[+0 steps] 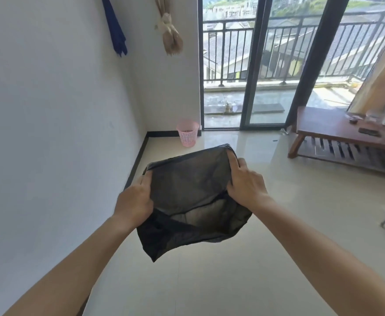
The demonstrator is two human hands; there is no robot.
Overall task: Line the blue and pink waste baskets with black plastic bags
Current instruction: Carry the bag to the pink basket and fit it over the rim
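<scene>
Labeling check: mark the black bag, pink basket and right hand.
black bag (187, 188): head view, on the stretched upper panel between the hands.
pink basket (187, 135): head view, on its mesh side wall.
right hand (246, 181): head view, on the back of the hand.

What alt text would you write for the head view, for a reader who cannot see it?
Two bare hands, left and right, stretch open a thin black plastic bag above a pale tiled floor. An unlined pink lattice plastic waste basket stands in the far corner beside glass balcony doors.
</scene>
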